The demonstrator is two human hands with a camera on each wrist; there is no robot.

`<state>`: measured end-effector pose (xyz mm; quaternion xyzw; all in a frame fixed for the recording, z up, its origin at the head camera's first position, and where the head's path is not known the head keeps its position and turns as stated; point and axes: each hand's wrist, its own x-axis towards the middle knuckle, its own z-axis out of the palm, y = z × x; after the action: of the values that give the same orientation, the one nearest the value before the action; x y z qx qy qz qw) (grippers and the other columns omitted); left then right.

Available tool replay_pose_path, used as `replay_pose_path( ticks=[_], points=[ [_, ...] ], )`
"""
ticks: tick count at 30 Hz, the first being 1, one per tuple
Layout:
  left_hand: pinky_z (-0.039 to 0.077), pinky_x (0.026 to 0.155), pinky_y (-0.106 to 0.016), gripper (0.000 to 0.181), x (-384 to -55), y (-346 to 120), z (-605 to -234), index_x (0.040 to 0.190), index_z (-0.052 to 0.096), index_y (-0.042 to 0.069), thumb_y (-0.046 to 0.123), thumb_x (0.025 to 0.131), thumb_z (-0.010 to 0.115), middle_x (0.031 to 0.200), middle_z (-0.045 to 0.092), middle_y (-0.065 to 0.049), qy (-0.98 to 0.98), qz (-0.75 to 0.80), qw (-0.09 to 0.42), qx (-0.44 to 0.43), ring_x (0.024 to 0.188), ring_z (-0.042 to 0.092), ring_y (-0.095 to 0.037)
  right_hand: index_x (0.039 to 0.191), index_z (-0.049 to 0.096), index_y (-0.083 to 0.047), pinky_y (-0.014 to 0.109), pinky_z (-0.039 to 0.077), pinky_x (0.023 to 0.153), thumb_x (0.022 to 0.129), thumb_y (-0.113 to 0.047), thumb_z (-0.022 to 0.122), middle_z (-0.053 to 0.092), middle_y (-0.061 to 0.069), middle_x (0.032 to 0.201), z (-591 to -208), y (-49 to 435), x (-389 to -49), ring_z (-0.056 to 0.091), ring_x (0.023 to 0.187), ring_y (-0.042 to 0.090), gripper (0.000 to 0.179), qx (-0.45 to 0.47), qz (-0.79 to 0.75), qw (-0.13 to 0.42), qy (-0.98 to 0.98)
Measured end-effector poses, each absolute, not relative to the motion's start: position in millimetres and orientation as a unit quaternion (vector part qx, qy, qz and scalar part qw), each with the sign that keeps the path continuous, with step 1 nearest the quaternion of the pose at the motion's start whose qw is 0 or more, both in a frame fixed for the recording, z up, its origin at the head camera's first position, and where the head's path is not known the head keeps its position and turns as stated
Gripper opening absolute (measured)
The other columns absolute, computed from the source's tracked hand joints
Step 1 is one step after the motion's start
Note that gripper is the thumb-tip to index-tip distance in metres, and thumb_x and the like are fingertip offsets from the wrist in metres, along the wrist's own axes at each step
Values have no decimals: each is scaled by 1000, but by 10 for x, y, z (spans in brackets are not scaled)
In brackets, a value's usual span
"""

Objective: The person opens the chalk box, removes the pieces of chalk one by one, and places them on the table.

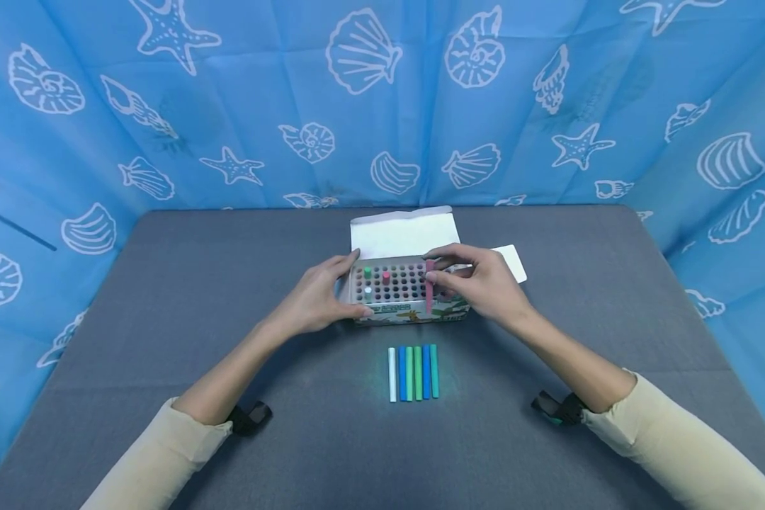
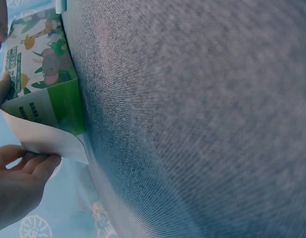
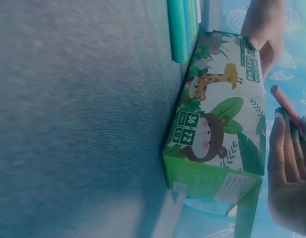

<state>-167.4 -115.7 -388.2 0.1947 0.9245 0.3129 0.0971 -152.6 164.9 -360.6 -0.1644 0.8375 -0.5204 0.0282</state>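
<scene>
An open cardboard chalk box point(image 1: 408, 315) with animal pictures stands on the table, its white lid point(image 1: 404, 237) raised at the back. Inside is a tray with rows of holes; a green chalk point(image 1: 367, 273), a red chalk point(image 1: 385, 278) and a white chalk point(image 1: 367, 292) stand in it. My left hand point(image 1: 321, 294) grips the box's left end, thumb at the front and fingers toward the back. Between thumb and fingertips, my right hand point(image 1: 484, 280) pinches a pinkish-red chalk stick point(image 3: 286, 105), upright over the tray's right part in the head view.
Several chalk sticks in white, blue, green and teal point(image 1: 418, 373) lie side by side in front of the box. A white card or flap point(image 1: 511, 263) shows behind the right hand. Grey cloth covers the table point(image 1: 242, 255); a blue shell-patterned curtain point(image 1: 248, 106) hangs behind.
</scene>
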Motion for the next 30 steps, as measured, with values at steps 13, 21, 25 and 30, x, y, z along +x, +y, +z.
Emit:
replay_pose_path(
  ticks=[13,21,25,30],
  points=[
    [46,103,-49,104,-1666,-1163,-3890,157,25,9,39,78,86,152,39,-21,924,315,90,198,130,48,-37,120,67,0,33,61,63,92,-6,71,72,14,102,-3772,1871,-1229,73,72,31,29,-168,-533,69,826],
    [40,110,-52,103,-1655,-1176,-3924,157,28,10,41,77,86,152,41,-20,923,319,77,201,137,42,-38,120,66,-1,37,61,62,91,-6,72,73,18,102,-3881,1911,-1085,72,69,31,30,-152,-552,100,814],
    [44,107,-50,103,-1647,-1171,-3938,156,31,9,40,76,87,148,46,-21,919,331,64,206,130,49,-36,119,66,2,38,61,61,92,-6,71,72,18,99,-3943,1925,-1031,72,69,30,29,-152,-567,120,801],
    [51,99,-43,100,-1634,-1153,-3952,154,35,7,37,75,88,142,50,-20,910,352,49,212,122,56,-35,121,64,4,41,60,61,92,-10,72,71,21,101,-4029,1933,-986,72,71,31,33,-141,-577,153,790]
  ],
)
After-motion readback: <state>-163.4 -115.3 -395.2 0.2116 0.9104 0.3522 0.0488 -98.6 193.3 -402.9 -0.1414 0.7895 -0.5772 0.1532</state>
